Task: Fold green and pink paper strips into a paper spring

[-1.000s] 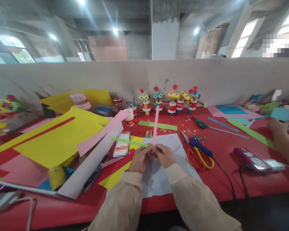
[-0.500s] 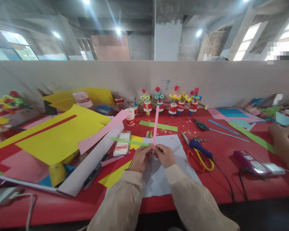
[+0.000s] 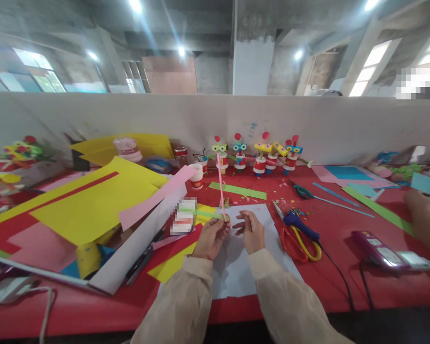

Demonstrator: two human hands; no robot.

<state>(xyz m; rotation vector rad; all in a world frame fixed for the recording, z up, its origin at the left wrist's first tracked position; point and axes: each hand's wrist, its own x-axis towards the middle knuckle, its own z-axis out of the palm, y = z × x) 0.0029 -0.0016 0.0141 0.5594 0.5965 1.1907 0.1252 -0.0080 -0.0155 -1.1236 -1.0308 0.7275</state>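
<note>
My left grip (image 3: 212,237) pinches a pink strip (image 3: 220,184) and a green strip (image 3: 205,213) where their near ends meet, above the white sheet (image 3: 245,279) on the counter (image 3: 329,291). My right grip (image 3: 253,232) is loosely open just beside it, fingers parted and slightly curled, with nothing in it that I can see.

As far as I can judge, the work is at an early stage: the two ends are brought together at an angle, while nearly all of both lengths runs out flat and unfolded, the pink one away from me and the green one to the left. Whether the ends are stuck together or only pinched, I cannot tell.

Small folded pieces (image 3: 225,202) lie behind the pink strip, and cup figures (image 3: 221,160) with pleated arms stand along the partition (image 3: 146,112).

The left side is crowded: a pack (image 3: 183,222) lies under the far part of the green strip, with a rolled sheet (image 3: 139,239) and yellow paper (image 3: 93,210) beyond. On the right, scissors (image 3: 294,248) and a blue corded tool (image 3: 301,225) overlap just beside the white sheet, so reaching out that way looks awkward. A co-worker's hand (image 3: 420,204) is well apart, at the far right.
</note>
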